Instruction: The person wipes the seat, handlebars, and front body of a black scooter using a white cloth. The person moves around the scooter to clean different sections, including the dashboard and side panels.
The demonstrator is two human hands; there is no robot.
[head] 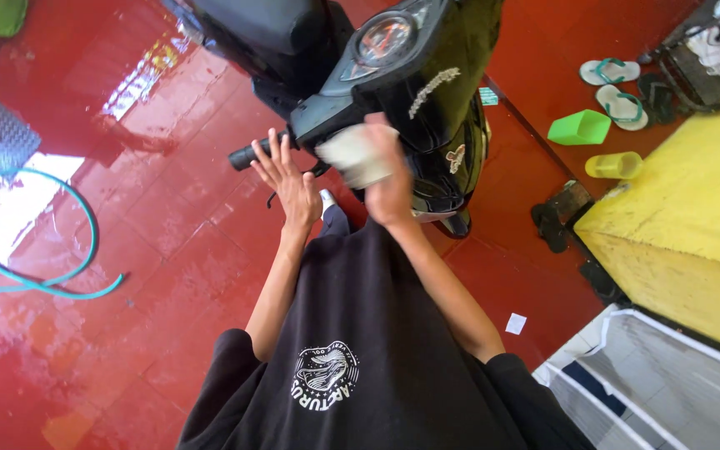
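A teal hose (31, 271) is lying curled on the wet red floor (168, 275) over on the left. The left hand (287, 179) is hovering with fingers spread wide, just by the scooter's handlebar grip (247, 155). The right hand (387, 179) is gripping a pale cloth (356, 154), pressing it against the black scooter (410, 75). Flip-flops (614, 87) and a green tub (581, 127) are sitting further right.

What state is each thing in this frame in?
Black scooter: parked, glossy.
Pale cloth: bunched in right hand, pressed on the scooter's front, blurred.
Left hand: open, fingers spread beside the handlebar grip.
Red floor: wet, shiny.
Teal hose: looped on the floor.
Green cup: on its side.
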